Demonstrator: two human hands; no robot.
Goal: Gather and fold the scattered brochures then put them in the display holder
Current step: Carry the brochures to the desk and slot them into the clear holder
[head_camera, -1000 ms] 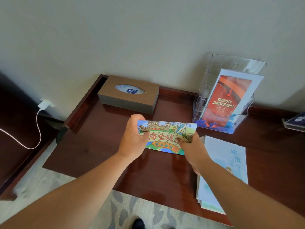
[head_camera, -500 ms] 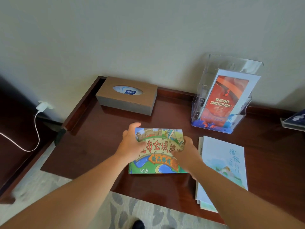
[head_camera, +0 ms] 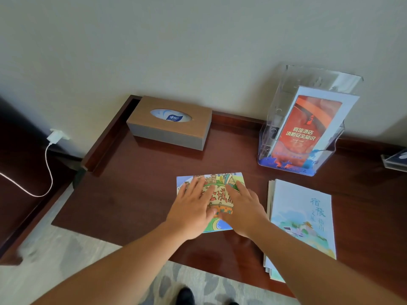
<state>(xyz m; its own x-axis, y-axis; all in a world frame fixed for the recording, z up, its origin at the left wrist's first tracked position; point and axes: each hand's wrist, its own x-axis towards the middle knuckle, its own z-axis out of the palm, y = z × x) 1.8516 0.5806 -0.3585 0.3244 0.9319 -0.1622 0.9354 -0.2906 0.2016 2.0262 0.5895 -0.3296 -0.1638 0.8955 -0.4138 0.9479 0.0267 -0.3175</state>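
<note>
Pressed brochure [head_camera: 220, 179] flat on table [head_camera: 132, 194] with left hand [head_camera: 191, 208] and right hand [head_camera: 244, 210], fingers straight, close to front edge, free room at left, stack [head_camera: 304, 216] just beside at right

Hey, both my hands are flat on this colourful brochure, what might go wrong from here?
The colourful brochure could slide on the glossy table under your left hand and right hand, giving a crooked crease. The pale brochure stack lies under your right forearm, near the table's front edge; a nudge might spill it.
</note>
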